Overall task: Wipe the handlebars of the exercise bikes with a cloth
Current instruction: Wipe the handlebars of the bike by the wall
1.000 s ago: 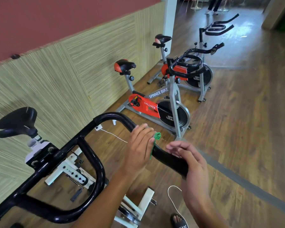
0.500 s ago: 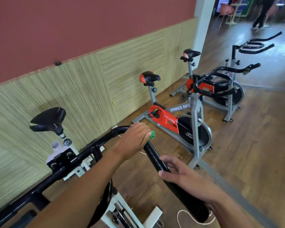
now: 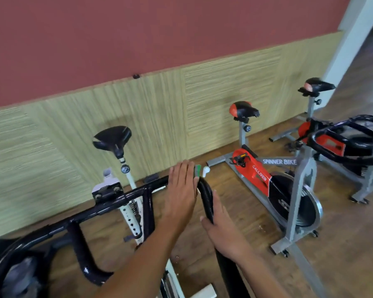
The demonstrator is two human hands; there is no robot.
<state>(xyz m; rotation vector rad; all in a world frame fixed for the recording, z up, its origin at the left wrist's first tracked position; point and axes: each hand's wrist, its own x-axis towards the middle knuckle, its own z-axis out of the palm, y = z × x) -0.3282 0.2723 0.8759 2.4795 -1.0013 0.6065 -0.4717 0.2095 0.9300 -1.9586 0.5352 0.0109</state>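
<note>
On my feed the biggest thing is the wall (image 3: 138,39), dull red above and lined below with straw-coloured woven panels (image 3: 52,136). Under it runs a brown wood floor (image 3: 342,244). The nearest bike (image 3: 130,214) is white-framed, its black saddle (image 3: 112,137) toward the wall. Its black handlebars (image 3: 121,197) cross the lower left of my view and bend down toward me on the right. Beyond it stands a red spinner bike (image 3: 261,175) on a grey frame, lettered SPINNER BIKE, with a red-and-black saddle (image 3: 243,110) and its own black bar loop (image 3: 342,134) at the right edge. A third bike (image 3: 317,86) sits behind that, near a white pillar (image 3: 349,46), mostly hidden.

The left hand (image 3: 181,190) lies flat over the bend of the handlebars, fingers straight and together, pressing down rather than curling round. The right hand (image 3: 222,231) is just beside it, lower on the same bar, gripping it with the thumb on one side and the fingers laid over the other. The cloth (image 3: 198,169) is green and sits under the left hand on the bend; only a small edge shows past the fingertips. Just beside that edge I see a small white object (image 3: 206,170) that I cannot identify through the blur.
</note>
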